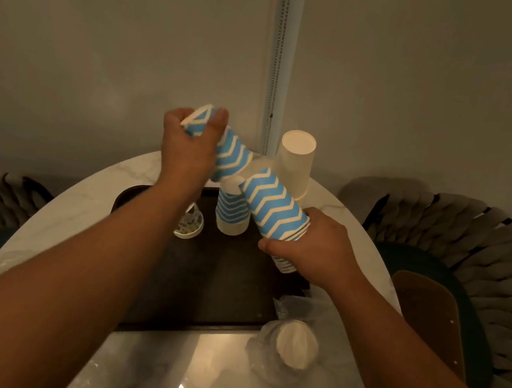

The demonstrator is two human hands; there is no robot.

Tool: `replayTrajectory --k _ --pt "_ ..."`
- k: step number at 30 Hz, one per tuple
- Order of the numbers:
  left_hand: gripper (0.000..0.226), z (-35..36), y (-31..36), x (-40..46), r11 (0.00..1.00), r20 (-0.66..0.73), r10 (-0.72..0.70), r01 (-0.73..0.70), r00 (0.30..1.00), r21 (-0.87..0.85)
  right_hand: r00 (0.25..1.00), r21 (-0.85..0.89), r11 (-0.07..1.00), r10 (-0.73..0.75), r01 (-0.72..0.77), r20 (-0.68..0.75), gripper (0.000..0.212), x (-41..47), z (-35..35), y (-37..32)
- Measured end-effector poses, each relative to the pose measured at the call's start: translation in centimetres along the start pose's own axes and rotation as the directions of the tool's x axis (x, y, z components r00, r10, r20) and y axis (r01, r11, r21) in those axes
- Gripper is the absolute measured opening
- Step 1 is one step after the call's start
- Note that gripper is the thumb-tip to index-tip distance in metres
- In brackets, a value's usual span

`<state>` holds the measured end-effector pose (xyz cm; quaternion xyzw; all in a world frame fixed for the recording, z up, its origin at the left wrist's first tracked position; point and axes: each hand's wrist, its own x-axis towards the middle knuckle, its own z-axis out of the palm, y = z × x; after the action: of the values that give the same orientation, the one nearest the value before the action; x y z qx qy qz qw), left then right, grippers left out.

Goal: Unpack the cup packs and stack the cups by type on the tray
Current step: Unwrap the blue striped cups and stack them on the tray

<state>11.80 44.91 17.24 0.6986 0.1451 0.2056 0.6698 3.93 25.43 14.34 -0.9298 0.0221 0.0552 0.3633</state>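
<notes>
Mostly blue-white zigzag cup stacks [274,205], both tilted, paper

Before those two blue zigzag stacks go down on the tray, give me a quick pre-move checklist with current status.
1. Left hand grips its blue zigzag stack: ok.
2. Right hand grips the second zigzag stack: ok.
3. Matching zigzag stack already standing on the tray: ok.
4. Bare tray surface in front to set down on: ok.
5. Plain white stack kept separate, behind the tray: ok.
6. Whether the two held stacks touch at their near ends: cannot tell.
</notes>
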Motion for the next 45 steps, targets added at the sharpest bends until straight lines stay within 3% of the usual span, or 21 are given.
replayTrajectory --k 3,6,13,17,20,22,24,26,29,32,34,36,38,41,45 --pt "0.055 0.1 -2.0 1.3 0.930 0.173 0.111 -0.164 0.979 0.328 0.999 0.035 0.999 0.023 -0.022 -0.048 0.058 0.6 -0.2 0.7" --pt "0.061 0.6 -4.5 1.4 0.842 0.285 0.110 -0.241 0.952 0.483 0.997 0.066 0.997 0.035 -0.031 -0.064 0.063 1.1 -0.2 1.2" --pt "0.076 1.5 -8.9 0.5 0.724 0.403 -0.059 -0.238 0.913 0.647 0.997 0.101 0.994 0.050 -0.044 -0.058 0.062 1.4 -0.2 2.1" --pt "0.075 1.6 -9.8 0.5 0.723 0.413 -0.153 -0.184 0.898 0.667 0.997 0.103 0.993 0.059 -0.055 -0.044 0.061 1.5 0.0 2.3" --pt "0.081 1.6 -8.6 0.6 0.665 0.420 -0.113 -0.246 0.901 0.706 0.996 0.184 0.979 0.092 -0.087 -0.017 0.063 1.6 0.1 2.4" --pt "0.072 1.6 -6.5 0.2 0.764 0.346 0.064 -0.270 0.936 0.587 0.993 0.309 0.944 0.107 -0.114 0.040 0.064 1.5 -0.1 2.2" --pt "0.055 1.6 -3.9 -0.8 0.912 0.267 0.161 -0.246 0.950 0.327 0.989 0.472 0.872 0.074 -0.127 0.130 0.060 1.4 -0.3 1.6" --pt "0.046 1.7 -1.5 -2.1 0.993 0.344 0.034 -0.072 0.938 0.097 0.973 0.640 0.753 -0.002 -0.151 0.232 0.053 1.1 -0.6 0.7" --pt "0.034 1.4 0.1 -4.1 0.976 0.545 -0.173 0.215 0.820 -0.014 0.944 0.719 0.673 -0.094 -0.174 0.316 0.049 0.7 -0.9 -0.8" --pt "0.033 1.1 0.4 -4.8 0.982 0.460 -0.172 0.189 0.871 0.009 0.945 0.621 0.776 -0.115 -0.106 0.306 0.042 0.3 -0.8 -1.9" --pt "0.036 1.0 0.5 -4.9 0.983 0.375 -0.175 0.185 0.911 0.008 0.974 0.456 0.889 -0.070 -0.037 0.214 0.039 0.4 -0.5 -2.3" --pt "0.039 0.9 0.4 -5.0 0.986 0.305 -0.164 0.167 0.938 0.017 0.994 0.211 0.977 -0.047 0.025 0.103 0.050 0.7 -0.1 -2.6" --pt "0.037 0.7 0.3 -5.3 0.988 0.279 -0.155 0.154 0.948 0.025 0.997 0.066 0.996 -0.064 0.060 0.052 0.061 0.8 0.2 -2.7" --pt "0.033 0.7 0.1 -4.6 0.989 0.267 -0.122 0.096 0.956 0.108 0.997 0.033 0.997 -0.066 0.064 0.043 0.063 0.7 0.4 -2.4" --pt "0.047 0.1 1.1 -0.8 0.999 0.069 0.027 -0.030 0.997 0.037 1.000 0.043 0.999 0.007 -0.008 0.017 0.054 0.7 0.1 -1.3"
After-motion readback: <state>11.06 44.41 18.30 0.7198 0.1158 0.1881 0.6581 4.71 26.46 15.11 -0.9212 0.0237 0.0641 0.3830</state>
